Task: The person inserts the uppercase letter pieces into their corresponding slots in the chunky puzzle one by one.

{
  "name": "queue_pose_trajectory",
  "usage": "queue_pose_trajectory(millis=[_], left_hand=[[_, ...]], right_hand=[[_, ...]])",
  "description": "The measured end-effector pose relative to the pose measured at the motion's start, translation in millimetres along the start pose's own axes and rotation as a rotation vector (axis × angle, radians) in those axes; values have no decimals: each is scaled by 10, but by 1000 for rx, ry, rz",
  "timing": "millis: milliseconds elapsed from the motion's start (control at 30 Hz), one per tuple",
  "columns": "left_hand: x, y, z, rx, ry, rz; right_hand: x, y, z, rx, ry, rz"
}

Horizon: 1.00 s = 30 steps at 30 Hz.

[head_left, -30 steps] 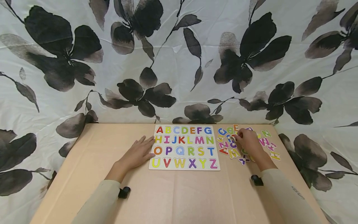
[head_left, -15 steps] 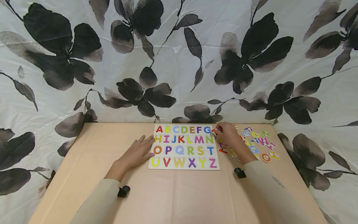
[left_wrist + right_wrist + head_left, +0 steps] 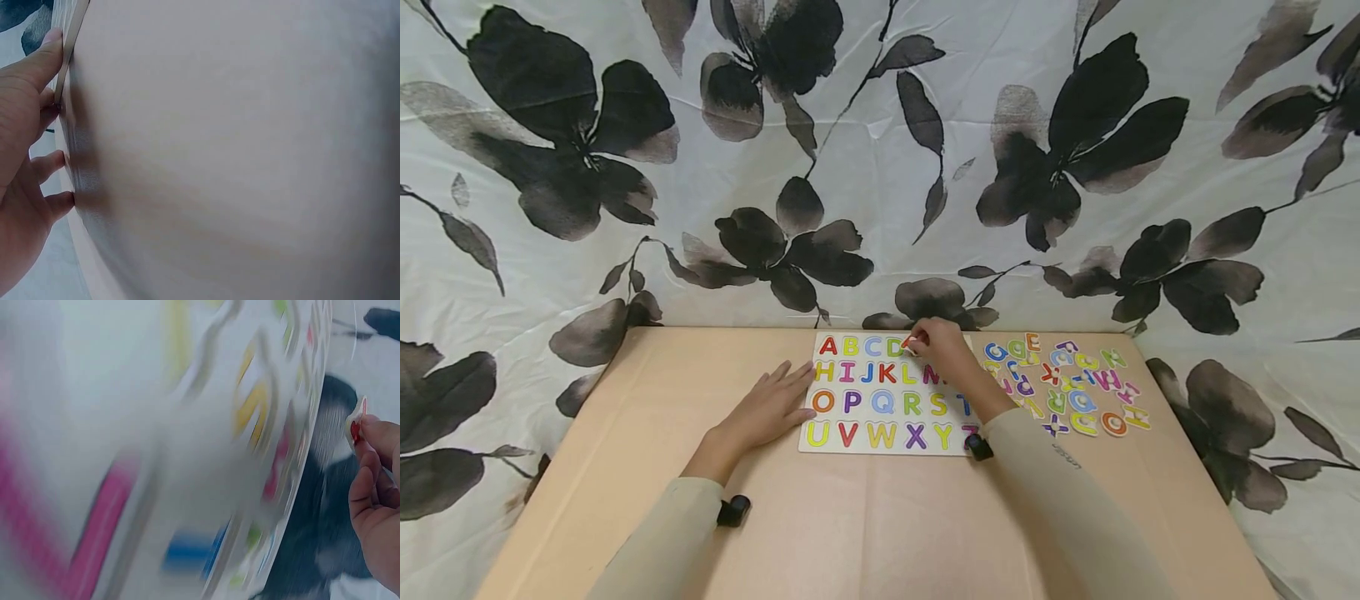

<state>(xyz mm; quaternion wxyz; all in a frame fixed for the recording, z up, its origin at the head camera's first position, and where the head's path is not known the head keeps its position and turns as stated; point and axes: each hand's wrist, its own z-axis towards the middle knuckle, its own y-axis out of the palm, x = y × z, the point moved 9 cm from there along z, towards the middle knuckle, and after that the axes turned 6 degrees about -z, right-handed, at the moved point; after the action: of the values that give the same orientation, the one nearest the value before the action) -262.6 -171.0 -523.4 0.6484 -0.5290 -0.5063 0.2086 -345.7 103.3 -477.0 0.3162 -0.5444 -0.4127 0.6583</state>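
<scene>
A white alphabet puzzle board [image 3: 895, 451] with coloured letters A to Z lies on the tan table [image 3: 865, 533]. My left hand [image 3: 775, 404] lies flat with straight fingers, its fingertips against the board's left edge [image 3: 67, 69]. My right hand [image 3: 934, 346] hovers over the board's top row near E and F and pinches a small red letter piece [image 3: 913, 341], also seen between finger and thumb in the right wrist view [image 3: 356, 425]. That arm hides part of the board's right side. The right wrist view of the board is blurred.
A pile of several loose coloured letters [image 3: 1067, 387] lies on the table right of the board. A white cloth with black flowers [image 3: 880, 167] hangs behind and around the table. The table's front half holds only my forearms.
My right hand left the loose letter pile with a red piece and moved left across to the board's top row. The left hand stayed put.
</scene>
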Motion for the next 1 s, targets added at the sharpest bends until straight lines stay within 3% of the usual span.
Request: queue_pose_trajectory(millis=[367, 667, 1000], left_hand=[[-33, -10, -29, 3, -5, -7], [-17, -29, -20, 3, 13, 7], [-4, -23, -24, 2, 17, -5]], right_hand=[[-609, 426, 275, -31, -72, 44], [-1032, 700, 464, -53, -142, -28], [-1173, 932, 549, -77, -97, -96]])
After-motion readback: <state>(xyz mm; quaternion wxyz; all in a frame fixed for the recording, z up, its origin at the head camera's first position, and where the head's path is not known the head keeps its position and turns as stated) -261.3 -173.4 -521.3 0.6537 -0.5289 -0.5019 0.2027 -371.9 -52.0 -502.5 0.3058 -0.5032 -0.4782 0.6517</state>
